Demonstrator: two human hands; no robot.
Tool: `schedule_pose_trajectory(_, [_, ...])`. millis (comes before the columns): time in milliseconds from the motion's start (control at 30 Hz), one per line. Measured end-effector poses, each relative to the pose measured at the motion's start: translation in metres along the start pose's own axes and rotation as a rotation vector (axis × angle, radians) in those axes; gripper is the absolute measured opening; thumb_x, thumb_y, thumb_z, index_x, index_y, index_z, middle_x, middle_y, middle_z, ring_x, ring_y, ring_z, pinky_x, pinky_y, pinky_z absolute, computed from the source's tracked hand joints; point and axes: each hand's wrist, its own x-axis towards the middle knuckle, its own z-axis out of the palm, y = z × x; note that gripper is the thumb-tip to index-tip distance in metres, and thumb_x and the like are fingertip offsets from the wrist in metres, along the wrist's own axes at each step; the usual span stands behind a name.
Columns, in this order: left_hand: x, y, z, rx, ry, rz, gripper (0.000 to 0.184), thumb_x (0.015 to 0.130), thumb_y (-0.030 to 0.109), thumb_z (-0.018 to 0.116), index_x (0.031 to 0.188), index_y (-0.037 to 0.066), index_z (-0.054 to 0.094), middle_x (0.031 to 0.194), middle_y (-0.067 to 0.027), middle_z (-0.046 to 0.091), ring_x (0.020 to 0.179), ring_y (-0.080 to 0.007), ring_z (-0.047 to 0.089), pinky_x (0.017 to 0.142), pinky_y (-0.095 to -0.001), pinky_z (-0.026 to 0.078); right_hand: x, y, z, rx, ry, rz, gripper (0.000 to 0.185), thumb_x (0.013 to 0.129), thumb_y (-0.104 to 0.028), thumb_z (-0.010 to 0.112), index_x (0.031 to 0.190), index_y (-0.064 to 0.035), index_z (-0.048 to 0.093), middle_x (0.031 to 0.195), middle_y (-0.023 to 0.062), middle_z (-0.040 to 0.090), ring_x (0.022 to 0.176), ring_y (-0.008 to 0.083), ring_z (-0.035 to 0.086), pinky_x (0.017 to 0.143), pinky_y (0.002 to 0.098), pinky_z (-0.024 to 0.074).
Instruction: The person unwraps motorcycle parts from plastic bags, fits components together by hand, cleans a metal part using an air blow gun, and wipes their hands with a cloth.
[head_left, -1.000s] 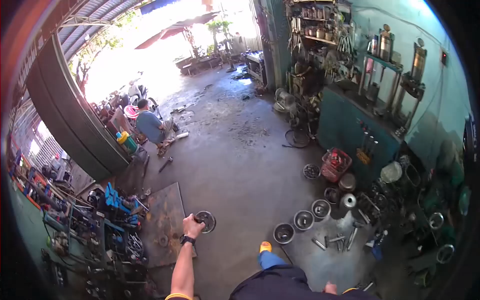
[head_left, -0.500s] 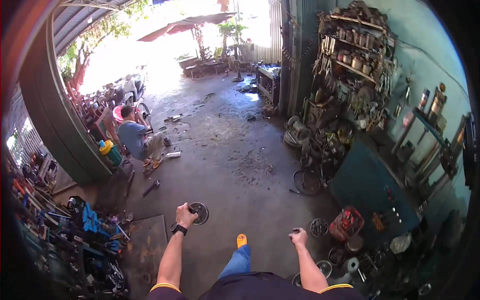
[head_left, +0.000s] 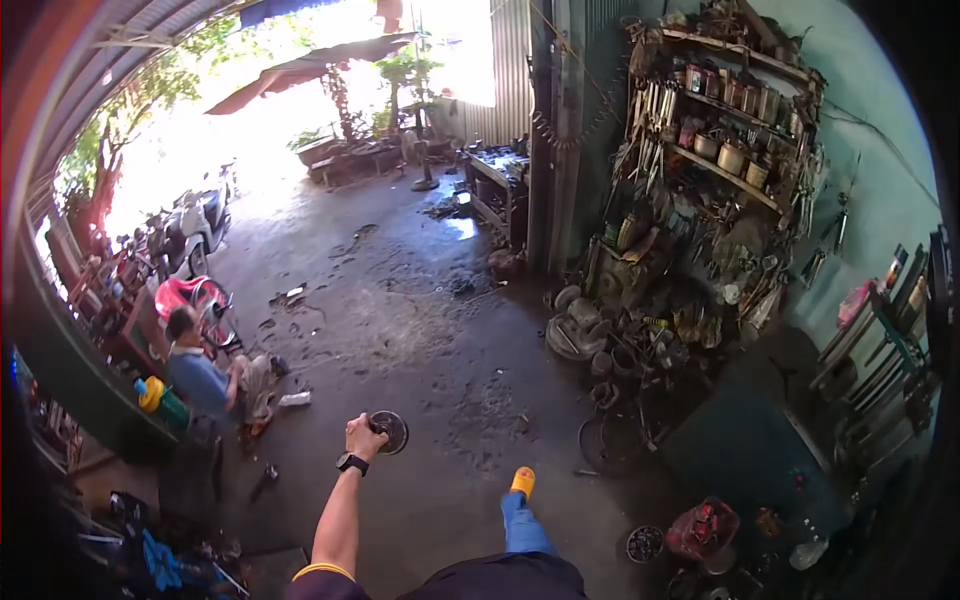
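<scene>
My left hand, with a dark watch on its wrist, grips the near edge of a round metal bowl with dark contents too small to make out. The bowl is held out in front of me above the grey concrete floor. My right hand is out of the frame. One foot in a yellow shoe shows below and to the right of the bowl.
At the left a person sits low beside a yellow-and-green container. Loaded shelves stand at the right, with machine parts below. A red basket and a bowl of small parts are at the lower right.
The view has shifted forward, and the shelves and seated person look nearer. My left hand still holds the bowl. My right hand, seen half a second ago, has left the frame.
</scene>
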Motion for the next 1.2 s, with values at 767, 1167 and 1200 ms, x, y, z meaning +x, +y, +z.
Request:
schedule_pose_trajectory(767, [0.556, 0.034, 0.169, 0.014, 0.174, -0.227, 0.037, 0.054, 0.024, 0.071, 0.078, -0.001, 0.059, 0.077, -0.0203, 0.064, 0.076, -0.0333, 0.063, 0.072, -0.0395, 0.051, -0.234, -0.997, 0.590, 0.201, -0.451, -1.341, 0.009, 0.078, -0.008, 0.068, 0.075, -0.0030, 0.061, 0.060, 0.0028, 0.058, 0.047, 0.0120, 0.054, 0.041, 0.0252, 0.0417])
schedule_pose_trajectory(1167, [0.793, 0.075, 0.223, 0.004, 0.115, -0.283, 0.041, 0.052, 0.023, 0.071, 0.082, -0.001, 0.061, 0.080, -0.0209, 0.064, 0.080, -0.0342, 0.063, 0.075, -0.0404, 0.051, -0.396, -1.311, 0.673, 0.243, -0.148, -1.845, 0.020, 0.077, -0.003, 0.063, 0.097, -0.0016, 0.064, 0.065, 0.0032, 0.059, 0.054, 0.0098, 0.053, 0.050, 0.0252, 0.0424])
schedule_pose_trajectory(1200, [0.805, 0.082, 0.222, -0.020, 0.099, -0.301, 0.041, 0.052, 0.024, 0.071, 0.082, -0.002, 0.061, 0.080, -0.0208, 0.064, 0.080, -0.0340, 0.063, 0.074, -0.0404, 0.051, -0.426, -1.329, 0.674, 0.225, -0.072, -1.839, 0.016, 0.078, -0.008, 0.066, 0.093, -0.0018, 0.065, 0.064, 0.0041, 0.059, 0.054, 0.0121, 0.054, 0.052, 0.0271, 0.0437])
